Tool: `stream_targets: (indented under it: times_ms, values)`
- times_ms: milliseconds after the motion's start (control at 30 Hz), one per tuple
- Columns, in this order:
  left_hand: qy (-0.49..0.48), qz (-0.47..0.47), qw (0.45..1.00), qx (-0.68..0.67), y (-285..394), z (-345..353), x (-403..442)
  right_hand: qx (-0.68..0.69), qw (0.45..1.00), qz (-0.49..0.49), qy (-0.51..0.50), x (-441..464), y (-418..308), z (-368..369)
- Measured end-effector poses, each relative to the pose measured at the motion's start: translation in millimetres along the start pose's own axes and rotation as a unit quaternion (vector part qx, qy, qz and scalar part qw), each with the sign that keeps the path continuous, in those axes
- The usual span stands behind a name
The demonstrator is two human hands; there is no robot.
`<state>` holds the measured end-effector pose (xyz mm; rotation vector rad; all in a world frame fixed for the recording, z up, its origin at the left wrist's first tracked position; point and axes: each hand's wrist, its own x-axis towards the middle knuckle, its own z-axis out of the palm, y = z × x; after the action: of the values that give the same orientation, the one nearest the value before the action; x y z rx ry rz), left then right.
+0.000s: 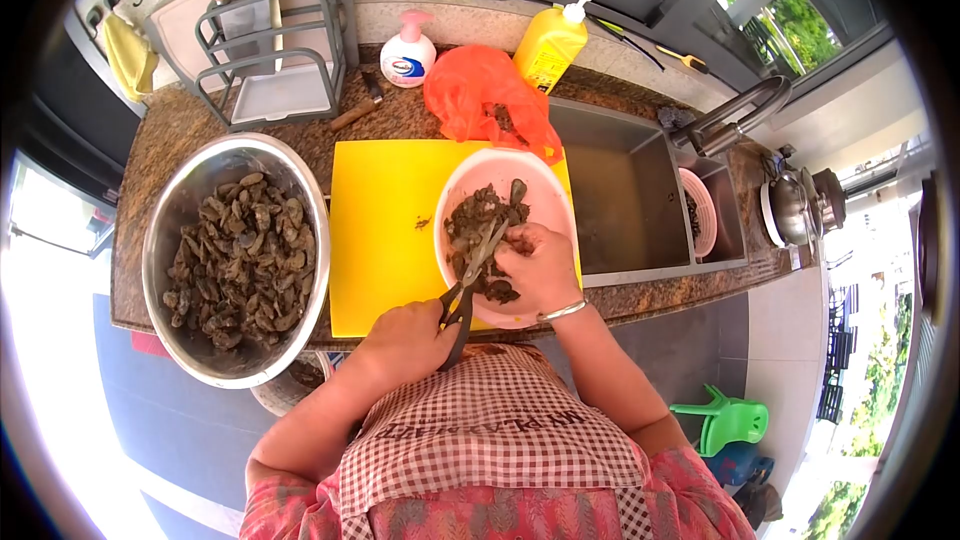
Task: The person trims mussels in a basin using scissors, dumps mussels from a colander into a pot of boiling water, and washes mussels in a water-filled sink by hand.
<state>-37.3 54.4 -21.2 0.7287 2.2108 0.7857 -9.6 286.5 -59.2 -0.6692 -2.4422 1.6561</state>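
My left hand [405, 342] is closed round the black handles of a pair of scissors [462, 310]. Their metal blades, slightly parted, reach up over a pale pink basin [556, 190] to the fingers of my right hand [540, 268]. That hand, with a silver bangle at its wrist, pinches a small dark shellfish, mostly hidden by the fingers. Dark muddy shellfish [475, 215] lie in the basin, beneath the blades. The basin stands on a yellow cutting board [380, 230]. On the left, a large steel bowl [160, 280] holds a heap of similar brown shellfish [240, 265].
Behind the basin are a red plastic bag [465, 90], a pink-topped pump bottle [408, 52] and a yellow bottle [550, 48]. A sink [620, 195] with a tap [735, 125] lies right. A rack [270, 50] holding a cleaver stands back left.
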Motion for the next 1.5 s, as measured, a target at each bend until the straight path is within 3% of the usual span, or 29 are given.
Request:
stream_targets:
  times_ms: [67, 200, 400, 467, 600, 667, 767, 833, 933, 967, 1267, 1367, 1467, 1500]
  values:
    - [-0.026, -0.005, 1.0, -0.015, -3.7, 0.9, 2.6, -0.113, 0.994, -0.01, 0.001, -5.6, -10.4, -1.2]
    - [-0.104, -0.046, 0.99, -0.084, -3.5, -10.8, -4.3, 0.034, 0.999, 0.041, 0.0, 4.4, 21.6, -6.7]
    - [-0.134, -0.048, 0.981, -0.133, -19.5, -7.1, -4.6, -0.027, 0.999, -0.038, 0.02, -5.5, 3.8, -18.2]
    - [-0.126, -0.055, 0.983, -0.123, -13.8, -10.2, -1.3, -0.08, 0.99, -0.108, 0.027, -11.0, -4.4, -18.5]
    - [-0.136, -0.082, 0.973, -0.169, -9.9, -7.7, 3.5, -0.212, 0.955, -0.207, 0.012, -17.0, -12.6, -20.6]
    - [-0.149, -0.079, 0.955, -0.244, -16.5, 2.7, 9.5, -0.223, 0.935, -0.277, 0.014, -15.2, -5.5, -20.3]
    - [-0.191, -0.119, 0.949, -0.223, -16.7, 3.8, 13.4, -0.242, 0.908, -0.34, 0.015, -13.3, 12.5, -23.8]
    - [-0.225, -0.17, 0.909, -0.306, -7.4, -6.8, 10.0, -0.259, 0.909, -0.325, 0.022, -16.7, 12.5, -27.2]
    - [-0.259, -0.134, 0.879, -0.377, -9.6, -16.1, 4.5, -0.254, 0.913, -0.316, 0.032, -16.4, 18.2, -26.6]
    - [-0.247, -0.165, 0.874, -0.386, -6.6, -18.0, 4.1, -0.249, 0.914, -0.319, 0.033, -15.6, 19.9, -26.8]
    - [-0.241, -0.182, 0.876, -0.375, 14.8, -11.8, 11.2, -0.194, 0.918, -0.34, 0.062, -11.7, 25.7, -49.8]
    - [-0.253, -0.152, 0.916, -0.271, 10.8, -1.4, 20.9, -0.184, 0.916, -0.352, 0.065, -13.1, 25.0, -53.6]
    - [-0.211, -0.137, 0.926, -0.283, 24.3, 4.0, 20.5, -0.186, 0.905, -0.375, 0.075, -9.8, 29.3, -56.7]
    - [-0.219, -0.116, 0.941, -0.23, 20.0, 6.1, 22.3, -0.197, 0.913, -0.355, 0.05, -10.8, 29.0, -59.5]
